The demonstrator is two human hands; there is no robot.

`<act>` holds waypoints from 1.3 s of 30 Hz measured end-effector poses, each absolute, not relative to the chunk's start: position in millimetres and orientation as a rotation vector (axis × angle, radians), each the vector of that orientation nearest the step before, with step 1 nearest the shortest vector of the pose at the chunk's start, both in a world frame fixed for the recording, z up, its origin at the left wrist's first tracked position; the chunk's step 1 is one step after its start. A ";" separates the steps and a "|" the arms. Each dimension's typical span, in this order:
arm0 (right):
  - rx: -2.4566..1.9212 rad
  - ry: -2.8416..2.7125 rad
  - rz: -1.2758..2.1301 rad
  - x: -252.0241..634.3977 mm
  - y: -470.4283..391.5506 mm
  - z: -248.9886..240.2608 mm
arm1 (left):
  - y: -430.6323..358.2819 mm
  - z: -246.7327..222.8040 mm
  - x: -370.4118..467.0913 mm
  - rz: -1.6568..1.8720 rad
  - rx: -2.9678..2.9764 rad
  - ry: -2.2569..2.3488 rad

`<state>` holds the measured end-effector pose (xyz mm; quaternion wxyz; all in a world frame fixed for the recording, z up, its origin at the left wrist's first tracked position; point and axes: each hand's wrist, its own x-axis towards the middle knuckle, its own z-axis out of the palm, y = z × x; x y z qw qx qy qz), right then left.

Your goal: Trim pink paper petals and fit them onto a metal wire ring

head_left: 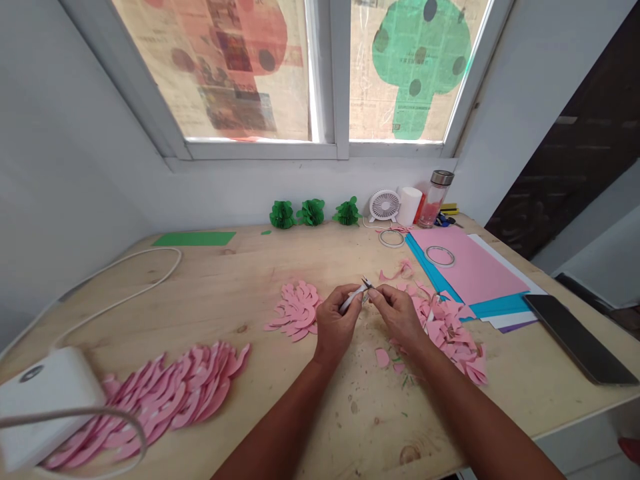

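Observation:
My left hand (339, 318) is closed around a slim white piece (352, 299), which slants up toward the other hand. Just beyond its far end, my right hand (399, 313) pinches a small dark pointed metal tool (367, 283); the fingers hide most of it, so its kind does not show. Both hands nearly meet above the table. Left of them lies a fanned pile of curved pink paper pieces (295, 310). Beneath and beside my right forearm is a heap of pink paper scraps (453, 330).
A larger pink petal pile (185, 387) and a white power bank (50, 407) with a cable lie at left. Green paper balls (313, 212), a fan (385, 206) and a glass bottle (435, 200) line the wall. Paper sheets (475, 263) and a phone (580, 339) lie at right.

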<state>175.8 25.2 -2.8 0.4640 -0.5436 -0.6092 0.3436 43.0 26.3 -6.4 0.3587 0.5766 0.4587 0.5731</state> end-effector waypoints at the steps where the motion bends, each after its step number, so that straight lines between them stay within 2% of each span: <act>1: -1.339 -1.494 0.840 175.7 25.2 -2.6 | 26.3 -6.3 42.9 1.479 1.488 1.185; 39: -1.527 -1.558 0.498 173.7 16.7 8.6 | 25.5 -6.0 44.3 1.502 1.502 1.158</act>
